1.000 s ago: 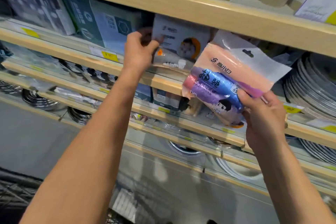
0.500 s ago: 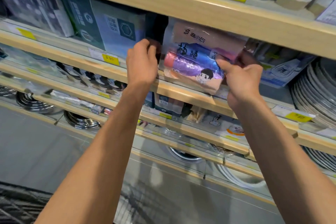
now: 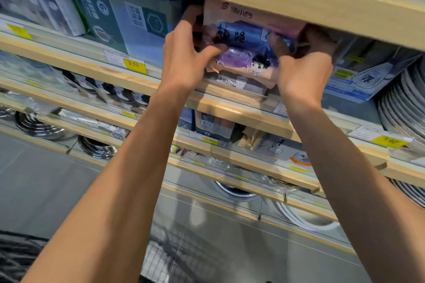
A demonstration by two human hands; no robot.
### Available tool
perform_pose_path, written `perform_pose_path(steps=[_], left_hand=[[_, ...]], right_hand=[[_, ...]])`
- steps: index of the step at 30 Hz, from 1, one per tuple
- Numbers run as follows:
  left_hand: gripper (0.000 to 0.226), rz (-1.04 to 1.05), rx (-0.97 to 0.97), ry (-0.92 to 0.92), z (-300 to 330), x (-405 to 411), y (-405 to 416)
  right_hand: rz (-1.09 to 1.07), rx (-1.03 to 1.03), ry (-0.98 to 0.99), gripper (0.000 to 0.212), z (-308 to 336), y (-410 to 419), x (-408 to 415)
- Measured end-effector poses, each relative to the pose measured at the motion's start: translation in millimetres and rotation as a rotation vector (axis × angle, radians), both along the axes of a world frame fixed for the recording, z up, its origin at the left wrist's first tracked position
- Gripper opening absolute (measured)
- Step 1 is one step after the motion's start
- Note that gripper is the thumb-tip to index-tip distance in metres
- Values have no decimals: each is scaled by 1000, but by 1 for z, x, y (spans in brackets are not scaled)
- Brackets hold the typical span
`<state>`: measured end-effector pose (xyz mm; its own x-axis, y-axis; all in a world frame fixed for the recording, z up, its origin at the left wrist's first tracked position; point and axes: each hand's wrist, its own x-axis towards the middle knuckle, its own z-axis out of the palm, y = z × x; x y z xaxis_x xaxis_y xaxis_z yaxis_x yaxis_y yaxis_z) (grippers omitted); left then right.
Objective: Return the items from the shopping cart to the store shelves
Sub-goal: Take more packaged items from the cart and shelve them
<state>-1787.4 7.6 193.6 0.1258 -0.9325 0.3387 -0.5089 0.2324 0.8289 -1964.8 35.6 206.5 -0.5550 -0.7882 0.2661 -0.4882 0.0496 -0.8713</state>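
Two bare forearms reach up and away from the camera toward a set of wooden store shelves. Below them, at the bottom edge of the view, lies the wire mesh of a shopping cart (image 3: 161, 262) over a grey tiled floor. The left hand (image 3: 184, 57) grips the left edge of a plastic packet (image 3: 241, 48), its thumb pressed across the front and its fingers curled behind. The right hand (image 3: 303, 69) grips the packet's right edge the same way, thumb on the front and fingers tucked round the back. The packet is pink at the top, with blue and purple rolls inside and a small cartoon figure printed low on its front. It stands upright on the wooden shelf (image 3: 230, 108), its top just under the shelf above. Just to its left stands a row of teal and pale blue boxes (image 3: 128, 18), with a yellow price tag (image 3: 134, 65) reading 9.90 on the shelf edge below them. To its right is a blue and white package (image 3: 358, 80), and beyond that a stack of round metal trays (image 3: 404, 99). Lower shelves hold more metal pans, blurred.
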Motion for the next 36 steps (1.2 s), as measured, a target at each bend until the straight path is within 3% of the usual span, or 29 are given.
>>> perform_pose_path(steps=[3, 7, 13, 15, 19, 24, 28, 31, 36], left_hand=[[37, -18, -7, -48, -10, -2, 0], [46, -4, -3, -88, -30, 5, 5], [56, 92, 28, -340, -32, 13, 2], [51, 138, 1, -335, -33, 18, 2], [34, 193, -71, -318, -39, 30, 6], [40, 309, -61, -287, -40, 31, 10], [34, 367, -77, -419, -35, 38, 10], [35, 353, -133, -424, -35, 44, 11], [30, 326, -250, -191, -43, 52, 23]], right_hand=[[13, 41, 41, 50, -11, 12, -6], [102, 227, 118, 45, -27, 25, -6], [148, 214, 265, 41, -35, 20, -2], [166, 184, 288, 39, -36, 17, 3], [188, 132, 310, 56, -37, 11, 13], [201, 175, 274, 34, -43, -7, 21], [238, 262, 266, 31, -35, -6, 24], [201, 176, 218, 33, -36, 2, 22], [90, -166, 186, 35, -45, 26, 35]])
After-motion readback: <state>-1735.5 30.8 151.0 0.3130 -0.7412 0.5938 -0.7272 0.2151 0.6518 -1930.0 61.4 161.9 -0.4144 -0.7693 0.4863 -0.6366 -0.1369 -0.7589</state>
